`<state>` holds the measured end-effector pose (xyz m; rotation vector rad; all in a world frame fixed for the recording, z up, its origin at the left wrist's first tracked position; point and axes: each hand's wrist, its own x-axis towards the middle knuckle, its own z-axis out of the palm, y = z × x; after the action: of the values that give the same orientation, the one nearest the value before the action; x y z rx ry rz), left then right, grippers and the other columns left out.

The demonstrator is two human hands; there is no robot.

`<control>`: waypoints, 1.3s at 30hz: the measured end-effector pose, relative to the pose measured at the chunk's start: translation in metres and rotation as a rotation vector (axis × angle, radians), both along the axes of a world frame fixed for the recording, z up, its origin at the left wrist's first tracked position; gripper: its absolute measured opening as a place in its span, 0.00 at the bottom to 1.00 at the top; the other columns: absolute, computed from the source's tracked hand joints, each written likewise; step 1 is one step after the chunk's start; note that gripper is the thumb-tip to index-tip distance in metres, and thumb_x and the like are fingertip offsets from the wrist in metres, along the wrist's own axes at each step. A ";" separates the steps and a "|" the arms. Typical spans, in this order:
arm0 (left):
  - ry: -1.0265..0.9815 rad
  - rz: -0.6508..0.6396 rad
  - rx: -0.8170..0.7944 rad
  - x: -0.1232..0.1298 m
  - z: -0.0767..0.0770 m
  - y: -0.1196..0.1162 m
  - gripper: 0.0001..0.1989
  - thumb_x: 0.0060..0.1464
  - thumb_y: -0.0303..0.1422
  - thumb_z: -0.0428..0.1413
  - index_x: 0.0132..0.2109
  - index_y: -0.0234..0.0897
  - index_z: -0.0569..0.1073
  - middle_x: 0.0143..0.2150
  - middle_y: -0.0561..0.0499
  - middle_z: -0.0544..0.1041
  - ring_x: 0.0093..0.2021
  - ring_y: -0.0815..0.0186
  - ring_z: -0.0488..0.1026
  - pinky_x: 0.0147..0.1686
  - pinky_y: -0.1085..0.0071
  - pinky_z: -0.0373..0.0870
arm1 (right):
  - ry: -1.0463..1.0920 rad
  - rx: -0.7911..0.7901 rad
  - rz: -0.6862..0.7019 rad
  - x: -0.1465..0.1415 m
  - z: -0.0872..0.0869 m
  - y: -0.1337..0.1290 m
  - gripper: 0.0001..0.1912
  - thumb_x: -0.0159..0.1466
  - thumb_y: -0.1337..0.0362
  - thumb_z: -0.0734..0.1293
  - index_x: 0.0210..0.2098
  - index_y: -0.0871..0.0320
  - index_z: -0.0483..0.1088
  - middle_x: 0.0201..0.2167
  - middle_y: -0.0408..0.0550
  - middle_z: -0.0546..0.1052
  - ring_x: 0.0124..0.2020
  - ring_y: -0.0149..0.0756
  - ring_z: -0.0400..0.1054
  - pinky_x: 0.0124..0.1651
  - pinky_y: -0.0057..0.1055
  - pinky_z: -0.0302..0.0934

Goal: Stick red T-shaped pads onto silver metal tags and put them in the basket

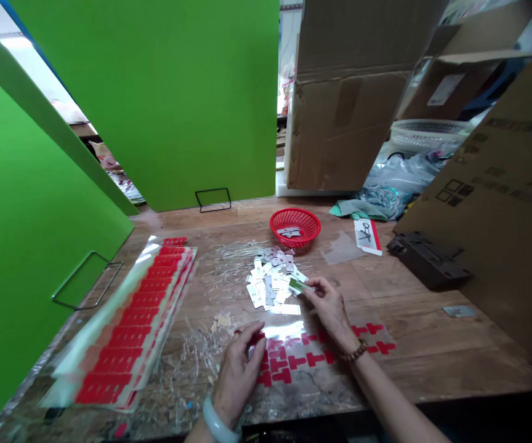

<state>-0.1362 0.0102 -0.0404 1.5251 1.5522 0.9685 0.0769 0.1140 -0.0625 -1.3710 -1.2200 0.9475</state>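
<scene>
My right hand (328, 307) pinches a small flat metal piece (297, 285) with a greenish reflection, just over the right side of a pile of silvery pieces (268, 289). My left hand (241, 363) rests at the left end of a clear sheet with red T-shaped stickers (314, 359), thumb and forefinger apart, with nothing seen between them. One silvery piece (287, 309) lies at the near edge of the pile, above the sheet. Behind the pile, a red basket (295, 227) holds a few similar pieces.
Stacked sheets of red stickers (132, 326) lie at left. Green panels (155, 98) and cardboard boxes (344, 129) stand around the table (414, 351). At right are a dark metal block (427, 261), a card (367, 237) and a small plate (459, 312). Clear film scraps litter the left middle.
</scene>
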 end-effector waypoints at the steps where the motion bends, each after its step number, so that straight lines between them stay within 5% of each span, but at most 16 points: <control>1: -0.084 0.016 -0.047 0.005 0.004 0.002 0.16 0.55 0.37 0.53 0.50 0.40 0.73 0.49 0.45 0.76 0.50 0.58 0.72 0.52 0.60 0.67 | 0.073 -0.022 -0.010 -0.004 0.002 -0.007 0.14 0.54 0.55 0.68 0.32 0.58 0.67 0.22 0.39 0.68 0.22 0.29 0.60 0.26 0.26 0.55; 11: -0.583 0.113 -0.213 0.031 0.027 0.008 0.16 0.51 0.40 0.57 0.44 0.35 0.76 0.36 0.48 0.80 0.36 0.63 0.75 0.40 0.68 0.71 | 0.861 -0.358 0.119 -0.065 0.033 -0.085 0.13 0.50 0.60 0.73 0.29 0.58 0.66 0.23 0.43 0.74 0.24 0.31 0.68 0.29 0.28 0.62; 17: -0.719 0.115 -0.280 0.024 0.024 0.000 0.14 0.51 0.41 0.57 0.36 0.32 0.75 0.19 0.56 0.70 0.20 0.72 0.66 0.22 0.76 0.63 | 0.761 -0.386 0.182 -0.085 0.027 -0.104 0.15 0.52 0.58 0.72 0.27 0.59 0.64 0.17 0.40 0.72 0.19 0.29 0.67 0.25 0.24 0.59; 23: -0.928 0.075 -0.373 0.017 0.024 -0.007 0.15 0.53 0.43 0.55 0.29 0.34 0.69 0.16 0.57 0.67 0.16 0.72 0.64 0.18 0.75 0.60 | 0.504 -0.349 0.325 -0.085 0.022 -0.109 0.15 0.57 0.53 0.68 0.28 0.59 0.65 0.16 0.42 0.72 0.18 0.28 0.66 0.23 0.23 0.58; 30: -0.757 0.082 -0.479 0.005 0.031 -0.009 0.17 0.48 0.44 0.58 0.33 0.32 0.71 0.26 0.50 0.76 0.23 0.68 0.73 0.26 0.72 0.70 | 0.341 -0.276 0.279 -0.072 0.026 -0.096 0.16 0.57 0.51 0.67 0.35 0.58 0.67 0.15 0.36 0.67 0.14 0.24 0.57 0.17 0.20 0.50; 35: -0.655 -0.030 -0.448 0.002 0.030 -0.011 0.17 0.49 0.44 0.58 0.30 0.31 0.71 0.21 0.52 0.73 0.18 0.73 0.68 0.19 0.78 0.63 | 0.330 -0.321 0.398 -0.070 0.022 -0.092 0.16 0.58 0.51 0.67 0.32 0.59 0.68 0.15 0.37 0.66 0.15 0.24 0.56 0.18 0.20 0.50; 39: -0.647 0.031 -0.394 -0.008 0.025 -0.009 0.13 0.48 0.39 0.60 0.30 0.31 0.72 0.19 0.54 0.72 0.17 0.76 0.64 0.18 0.81 0.59 | 0.341 -0.323 0.383 -0.068 0.016 -0.092 0.16 0.59 0.51 0.65 0.33 0.59 0.69 0.20 0.40 0.71 0.16 0.24 0.58 0.19 0.22 0.52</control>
<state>-0.1439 0.0009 -0.0152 0.8032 1.1997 0.9737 0.0089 0.0222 -0.0462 -1.1682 -1.1149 1.6351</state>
